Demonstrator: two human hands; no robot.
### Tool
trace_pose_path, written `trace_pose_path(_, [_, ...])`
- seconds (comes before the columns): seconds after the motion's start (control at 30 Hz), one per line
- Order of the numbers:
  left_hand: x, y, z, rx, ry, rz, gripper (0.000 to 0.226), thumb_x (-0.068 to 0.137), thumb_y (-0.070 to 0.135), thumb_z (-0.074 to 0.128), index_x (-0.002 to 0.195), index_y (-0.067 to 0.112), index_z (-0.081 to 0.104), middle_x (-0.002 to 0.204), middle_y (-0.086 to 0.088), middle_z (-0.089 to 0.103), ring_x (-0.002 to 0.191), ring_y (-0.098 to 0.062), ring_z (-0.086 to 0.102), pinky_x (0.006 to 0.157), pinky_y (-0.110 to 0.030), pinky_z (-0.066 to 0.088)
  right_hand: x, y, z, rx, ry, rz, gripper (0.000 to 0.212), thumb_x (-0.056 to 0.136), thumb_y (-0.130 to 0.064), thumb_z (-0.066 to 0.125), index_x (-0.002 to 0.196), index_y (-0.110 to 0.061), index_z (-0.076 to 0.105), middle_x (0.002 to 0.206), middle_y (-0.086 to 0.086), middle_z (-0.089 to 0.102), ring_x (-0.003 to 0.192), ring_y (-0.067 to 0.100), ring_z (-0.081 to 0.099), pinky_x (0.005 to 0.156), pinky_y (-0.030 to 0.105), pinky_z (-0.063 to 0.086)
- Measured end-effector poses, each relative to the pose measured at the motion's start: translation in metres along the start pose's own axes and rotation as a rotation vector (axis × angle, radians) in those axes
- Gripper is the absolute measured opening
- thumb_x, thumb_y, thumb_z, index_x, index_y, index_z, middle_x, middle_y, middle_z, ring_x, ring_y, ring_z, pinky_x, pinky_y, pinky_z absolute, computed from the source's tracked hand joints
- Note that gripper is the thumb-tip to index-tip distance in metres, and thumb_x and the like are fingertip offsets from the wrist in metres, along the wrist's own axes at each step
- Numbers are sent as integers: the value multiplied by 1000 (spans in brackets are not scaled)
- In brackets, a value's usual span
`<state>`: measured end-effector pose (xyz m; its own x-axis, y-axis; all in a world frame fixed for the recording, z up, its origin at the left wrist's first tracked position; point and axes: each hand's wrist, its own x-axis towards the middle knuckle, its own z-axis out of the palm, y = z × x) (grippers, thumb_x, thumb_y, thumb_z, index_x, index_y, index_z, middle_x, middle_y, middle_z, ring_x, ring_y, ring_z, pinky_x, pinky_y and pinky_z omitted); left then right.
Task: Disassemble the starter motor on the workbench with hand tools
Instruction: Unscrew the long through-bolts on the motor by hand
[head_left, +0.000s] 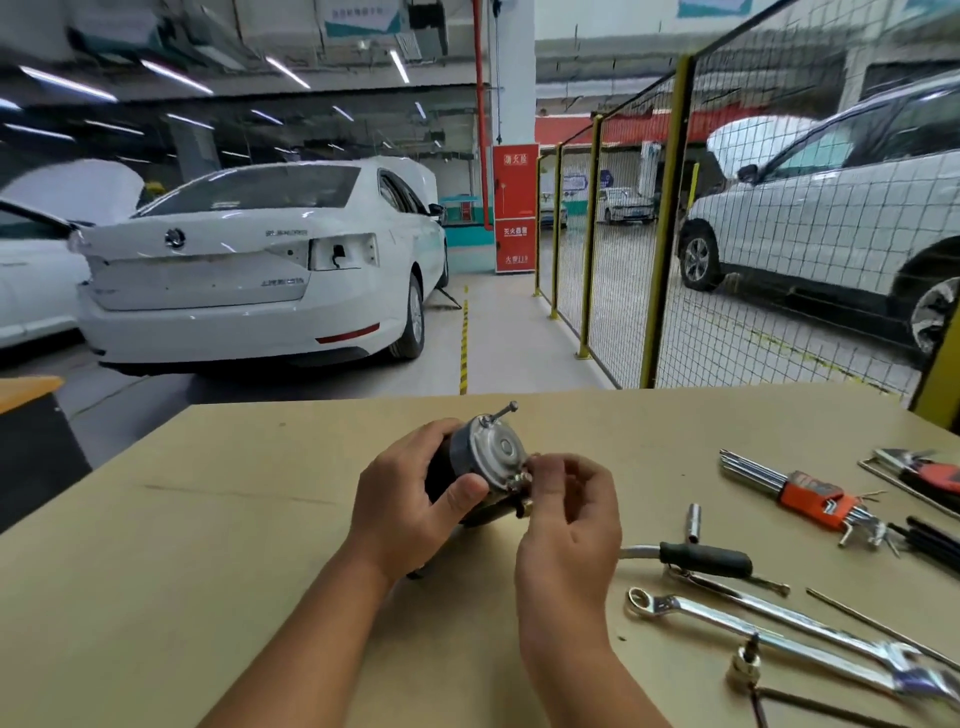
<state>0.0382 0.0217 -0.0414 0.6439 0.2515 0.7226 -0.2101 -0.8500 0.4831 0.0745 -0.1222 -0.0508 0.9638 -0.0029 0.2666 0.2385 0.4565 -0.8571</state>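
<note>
The starter motor (491, 452) is held just above the tan workbench (208, 545), its round silver end cap facing me. A long through bolt (503, 410) sticks out of the cap's upper edge. My left hand (410, 499) grips the dark motor body from the left, thumb across the cap's lower rim. My right hand (569, 519) is at the cap's lower right edge, its fingertips pinching a small fastener (522, 480) there. The fastener itself is mostly hidden by my fingers.
Tools lie to the right: a small socket (693, 522), a black-handled ratchet (706, 560), two long wrenches (769, 631), a hex key set in an orange holder (810, 496), pliers (919, 470), a socket adapter (744, 665). Beyond the bench are cars and a mesh fence.
</note>
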Motion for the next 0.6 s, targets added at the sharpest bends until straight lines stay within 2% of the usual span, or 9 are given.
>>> trace_pose_path(0.1, [1, 2, -1, 20, -5, -8, 86, 84, 92, 37, 124, 22, 68, 106, 12, 73, 94, -14, 70, 74, -43, 57, 0, 7, -3, -90, -86, -82, 23, 89, -32, 78, 101, -43, 61, 98, -21, 73, 93, -3, 70, 77, 8, 49])
trace_pose_path(0.23, [-1, 1, 0, 50, 31, -38, 85, 83, 93, 38, 124, 24, 68, 105, 14, 73, 94, -14, 70, 77, -41, 57, 3, 13, -13, -277, -145, -261, 26, 101, -14, 61, 104, -39, 63, 94, -22, 72, 88, 5, 70, 76, 13, 48])
trace_pose_path(0.27, [-1, 1, 0, 52, 33, -38, 84, 83, 92, 38, 124, 25, 68, 106, 14, 73, 94, -14, 70, 77, -41, 57, 6, 13, -14, -275, -141, -251, 22, 103, -17, 58, 105, -38, 63, 93, -21, 72, 87, 7, 70, 76, 18, 50])
trace_pose_path(0.33, [0, 0, 1, 68, 33, -27, 82, 84, 92, 39, 125, 26, 67, 106, 15, 73, 93, -13, 69, 76, -38, 57, 10, 12, -14, -223, -164, -187, 12, 98, -37, 61, 110, -41, 61, 93, -16, 74, 88, 8, 71, 78, 23, 53])
trace_pose_path(0.4, [-1, 1, 1, 82, 34, -16, 80, 85, 91, 39, 125, 27, 66, 106, 15, 72, 92, -12, 68, 75, -37, 57, 13, 10, -12, -220, -207, -143, 29, 84, -56, 66, 111, -48, 59, 94, -14, 75, 91, 3, 71, 77, 14, 51])
trace_pose_path(0.43, [-1, 1, 2, 84, 38, -10, 79, 85, 91, 40, 124, 27, 66, 106, 15, 72, 91, -12, 68, 74, -37, 57, 14, 9, -12, -235, -220, -144, 31, 82, -55, 69, 110, -49, 59, 94, -17, 75, 92, 0, 70, 76, 9, 49])
trace_pose_path(0.53, [0, 1, 1, 76, 47, -17, 78, 86, 90, 40, 124, 27, 66, 106, 15, 73, 92, -12, 68, 75, -36, 57, 13, 12, -15, -272, -286, -221, 25, 97, -27, 68, 114, -42, 60, 100, -30, 72, 97, -4, 69, 79, 7, 47])
trace_pose_path(0.6, [0, 0, 0, 63, 48, -21, 78, 85, 90, 40, 123, 27, 66, 105, 15, 73, 92, -12, 69, 76, -37, 57, 13, 14, -20, -269, -302, -230, 23, 102, -20, 60, 113, -40, 61, 100, -25, 74, 97, 4, 70, 84, 17, 50])
